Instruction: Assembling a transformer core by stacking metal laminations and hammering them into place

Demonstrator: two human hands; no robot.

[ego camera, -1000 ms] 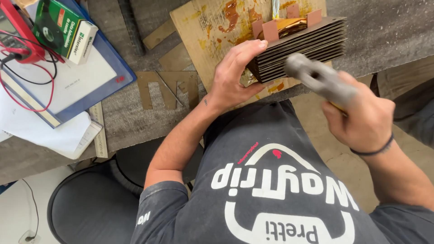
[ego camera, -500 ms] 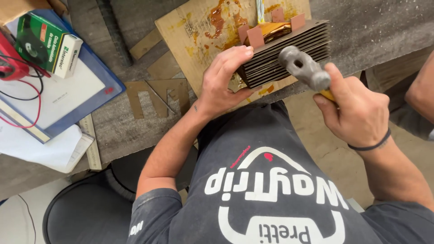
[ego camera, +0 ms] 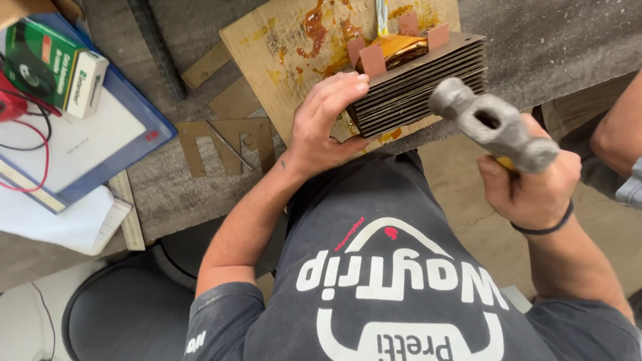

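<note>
Two bare hands work at a grey bench. At far left lie a green box [ego camera: 50,63] and blue folder [ego camera: 100,134]. The left hand [ego camera: 324,127] presses against a stack of thin metal plates [ego camera: 421,83] on stained cardboard [ego camera: 294,47] — seemingly steadying it. The right hand [ego camera: 531,187], fist closed round the handle, holds a hammer [ego camera: 491,124] just beside the stack — another person's arm [ego camera: 618,134] is near.

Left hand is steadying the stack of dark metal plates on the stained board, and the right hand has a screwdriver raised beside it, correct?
Not quite. The right hand holds a hammer, not a screwdriver; the head view shows its grey metal head raised beside the stack of plates. The rest stands: the left hand steadies the stack on the stained board.
</note>
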